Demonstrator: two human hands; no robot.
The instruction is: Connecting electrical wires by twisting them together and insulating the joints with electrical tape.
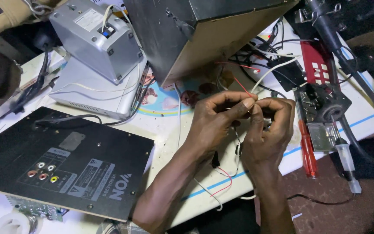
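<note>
1. Head view, looking down on a cluttered white worktable [169, 130] with a thin blue stripe near its front edge.
2. Left hand [215, 119] and right hand [267, 130] pressed close together mid-frame, fingertips meeting.
3. Both pinched shut on a bundle of thin red and white wires [249, 93], left thumb and forefinger closed on the strands right where the right hand's fingers grip them too.
4. Wires held just above the tabletop, in front of the big dark metal box with a tan side panel [204, 34]; more red and white strands trailing down below the hands [224, 182] toward the table edge.
5. Can't tell exactly how many strands sit in the pinch, too small and hidden by fingers.
6. Left of the hands: flat black rear panel with coloured round sockets and white lettering [61, 160], lying face up.
7. Behind that: grey plastic box tilted on top of a flat silver case [96, 39].
8. Right of the hands: red-handled screwdriver [307, 147] lying on the table, next to a black tool with a thick black cable [325, 104].
9. Roll of white tape [11, 223] at the bottom-left corner, partly cut off.
</note>
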